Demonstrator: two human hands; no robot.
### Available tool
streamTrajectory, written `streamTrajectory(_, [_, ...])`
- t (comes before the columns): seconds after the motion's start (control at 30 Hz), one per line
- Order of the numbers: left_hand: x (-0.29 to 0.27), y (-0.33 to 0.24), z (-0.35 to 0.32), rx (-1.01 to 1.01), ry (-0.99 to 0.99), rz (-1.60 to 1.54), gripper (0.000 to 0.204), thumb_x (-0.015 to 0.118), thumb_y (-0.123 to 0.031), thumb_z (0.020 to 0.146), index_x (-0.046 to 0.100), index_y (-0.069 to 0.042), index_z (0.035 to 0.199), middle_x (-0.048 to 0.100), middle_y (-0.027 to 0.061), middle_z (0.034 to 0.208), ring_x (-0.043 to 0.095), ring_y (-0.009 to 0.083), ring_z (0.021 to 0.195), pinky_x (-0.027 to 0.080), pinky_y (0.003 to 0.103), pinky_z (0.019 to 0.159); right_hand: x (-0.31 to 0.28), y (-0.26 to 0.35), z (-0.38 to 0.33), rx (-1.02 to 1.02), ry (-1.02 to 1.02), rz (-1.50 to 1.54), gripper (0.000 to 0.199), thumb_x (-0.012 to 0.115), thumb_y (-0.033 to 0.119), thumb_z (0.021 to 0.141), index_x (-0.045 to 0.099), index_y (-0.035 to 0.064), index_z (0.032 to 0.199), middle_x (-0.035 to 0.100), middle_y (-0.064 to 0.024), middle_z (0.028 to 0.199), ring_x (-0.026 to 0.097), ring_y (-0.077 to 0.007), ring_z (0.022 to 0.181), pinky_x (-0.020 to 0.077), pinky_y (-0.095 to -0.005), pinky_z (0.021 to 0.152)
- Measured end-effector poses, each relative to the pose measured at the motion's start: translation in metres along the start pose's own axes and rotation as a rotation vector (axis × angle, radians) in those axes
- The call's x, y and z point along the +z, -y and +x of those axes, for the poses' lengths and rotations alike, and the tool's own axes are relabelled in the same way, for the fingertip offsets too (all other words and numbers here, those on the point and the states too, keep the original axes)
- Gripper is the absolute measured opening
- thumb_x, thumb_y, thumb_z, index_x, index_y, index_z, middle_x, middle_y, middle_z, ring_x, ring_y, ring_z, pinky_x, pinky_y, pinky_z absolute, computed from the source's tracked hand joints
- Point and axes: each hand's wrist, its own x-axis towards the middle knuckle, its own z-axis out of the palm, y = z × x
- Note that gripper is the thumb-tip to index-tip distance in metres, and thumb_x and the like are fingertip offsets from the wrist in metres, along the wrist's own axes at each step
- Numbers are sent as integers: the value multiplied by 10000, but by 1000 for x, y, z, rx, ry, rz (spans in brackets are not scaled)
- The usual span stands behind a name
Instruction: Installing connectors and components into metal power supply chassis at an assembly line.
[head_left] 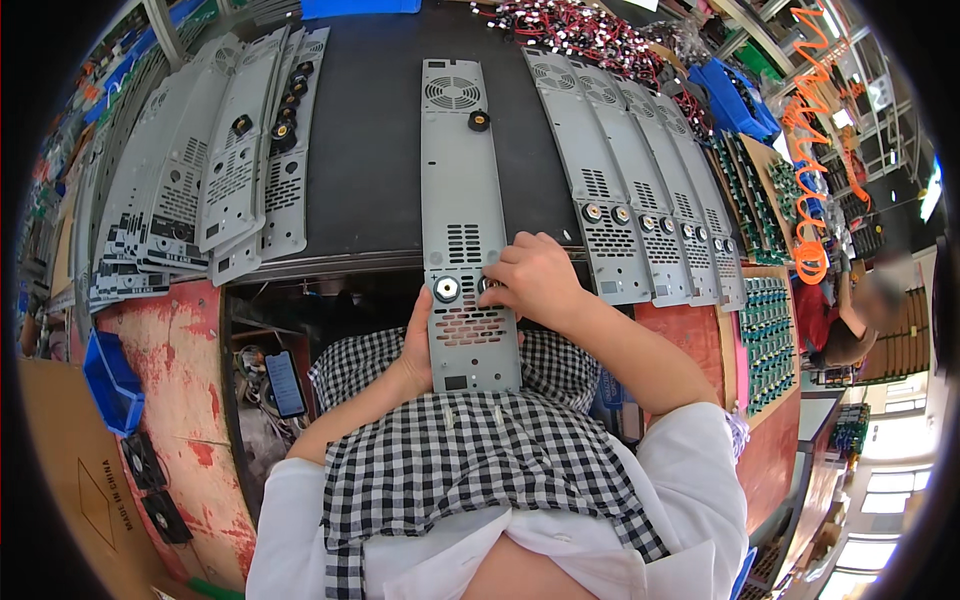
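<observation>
A long grey metal panel (460, 190) reaches from the dark tabletop over the front edge toward my lap. It has a round fan grille at its far end and slotted vents nearer me. My left hand (417, 345) grips the panel's left edge, its other fingers hidden underneath. On the panel's near part sits a round black terminal (446, 290) with a pale metal centre. To its right, the curled fingers of my right hand (530, 278) pinch a second black terminal (490, 285), mostly covered by them. A loose black knob (479, 121) lies on the panel's far part.
Stacked grey panels (235, 150) lie at left, with several black knobs (284, 132) on top. Panels fitted with terminals (640, 190) overlap at right. Beyond are red-and-black wires (580, 30), a blue bin (735, 98) and green circuit boards (768, 335). Another person (845, 330) is at far right.
</observation>
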Motion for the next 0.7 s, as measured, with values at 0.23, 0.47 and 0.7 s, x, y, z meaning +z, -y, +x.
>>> streamTrajectory(0.23, [-3, -3, 2, -5, -107, 104, 871, 280, -741, 767, 291, -97, 1355, 391, 226, 1302, 422, 451, 1153, 343, 570, 961, 3, 8, 7, 82, -306, -121, 305, 715, 403, 570, 609, 117, 586, 448, -6, 641, 440, -192, 675, 324, -320, 596])
streamTrajectory(0.47, [-3, -4, 0, -11, 30, 20, 791, 279, -677, 824, 317, -84, 1346, 420, 236, 1276, 454, 454, 1120, 386, 548, 937, -4, 8, 6, 369, -343, 154, 170, 689, 225, 684, 650, 96, 788, 552, -30, 890, 568, -235, 762, 462, -349, 636])
streamTrajectory(0.7, [-4, -4, 1, -4, -24, 27, 801, 295, -685, 816, 301, -90, 1353, 419, 230, 1278, 451, 465, 1117, 386, 554, 936, 2, 11, -13, 170, -175, 231, 184, 661, 110, 699, 647, 77, 879, 601, -56, 805, 592, -235, 752, 487, -330, 654])
